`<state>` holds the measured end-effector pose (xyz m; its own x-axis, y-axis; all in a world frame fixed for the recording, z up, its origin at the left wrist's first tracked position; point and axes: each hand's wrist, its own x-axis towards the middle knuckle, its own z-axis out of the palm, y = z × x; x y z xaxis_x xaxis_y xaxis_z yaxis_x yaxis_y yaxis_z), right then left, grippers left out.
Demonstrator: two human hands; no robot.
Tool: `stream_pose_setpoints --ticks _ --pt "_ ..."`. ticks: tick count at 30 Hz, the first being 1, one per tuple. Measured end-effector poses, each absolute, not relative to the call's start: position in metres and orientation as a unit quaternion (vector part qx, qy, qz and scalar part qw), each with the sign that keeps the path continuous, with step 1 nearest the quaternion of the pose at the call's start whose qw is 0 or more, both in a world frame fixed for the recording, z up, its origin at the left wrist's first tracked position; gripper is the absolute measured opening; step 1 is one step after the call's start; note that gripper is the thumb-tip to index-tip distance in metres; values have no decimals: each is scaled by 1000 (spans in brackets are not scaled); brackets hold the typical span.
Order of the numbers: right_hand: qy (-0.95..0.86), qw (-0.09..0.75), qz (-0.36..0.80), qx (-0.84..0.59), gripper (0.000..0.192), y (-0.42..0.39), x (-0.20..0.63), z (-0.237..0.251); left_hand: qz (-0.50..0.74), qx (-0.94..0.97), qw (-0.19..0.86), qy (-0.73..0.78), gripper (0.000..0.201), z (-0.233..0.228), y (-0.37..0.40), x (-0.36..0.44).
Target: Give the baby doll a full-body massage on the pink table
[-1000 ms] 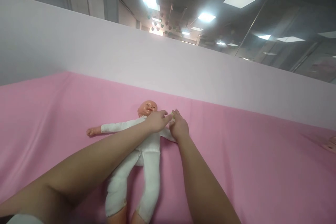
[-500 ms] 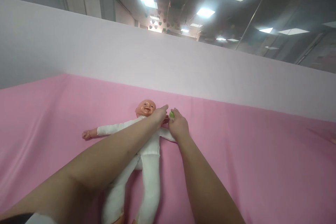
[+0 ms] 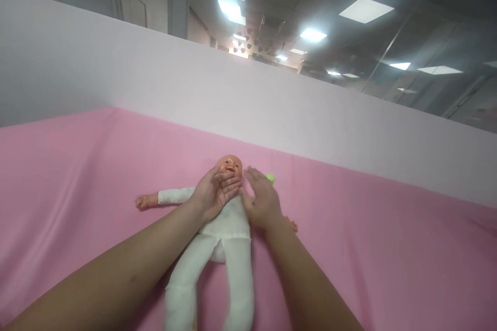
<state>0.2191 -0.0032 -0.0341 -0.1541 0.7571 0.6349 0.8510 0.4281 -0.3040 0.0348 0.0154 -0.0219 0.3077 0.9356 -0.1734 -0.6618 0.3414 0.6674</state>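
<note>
White-suited doll supine on pink sheet; left hand, right hand spread flat on chest

The baby doll is lying face-up on the pink sheet, wearing a white cloth suit, its bare plastic head pointing toward the far wall, legs extending toward the camera. One arm is stretching out sideways. A small green object is lying just beside its head.
</note>
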Motion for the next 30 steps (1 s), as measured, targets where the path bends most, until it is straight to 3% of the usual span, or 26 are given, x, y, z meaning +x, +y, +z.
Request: stream_pose_setpoints --ticks 2,4,7,11,15,19,24,30 --pt "-821 342 -37 -455 59 -19 192 -27 514 230 785 258 50 -22 15 36" --pt "-875 278 3 -397 78 -33 168 -24 500 221 801 245 55 -21 14 37" --pt "-889 217 38 -402 94 -43 151 -23 488 230 807 241 68 -16 14 33" --pt "-890 186 31 -415 87 -46 154 -20 519 249 784 231 74 -13 20 19" --pt "-921 199 43 -332 73 -53 154 -17 535 219 789 207 70 -12 26 9" --pt "-924 228 39 -304 81 -57 150 -23 521 188 816 168 73 -8 17 15" --pt "-896 242 15 -373 93 -45 158 -32 470 180 843 191 76 -11 2 39" --pt "-884 240 0 -401 83 -32 167 -37 480 146 849 165 79 -7 6 34"
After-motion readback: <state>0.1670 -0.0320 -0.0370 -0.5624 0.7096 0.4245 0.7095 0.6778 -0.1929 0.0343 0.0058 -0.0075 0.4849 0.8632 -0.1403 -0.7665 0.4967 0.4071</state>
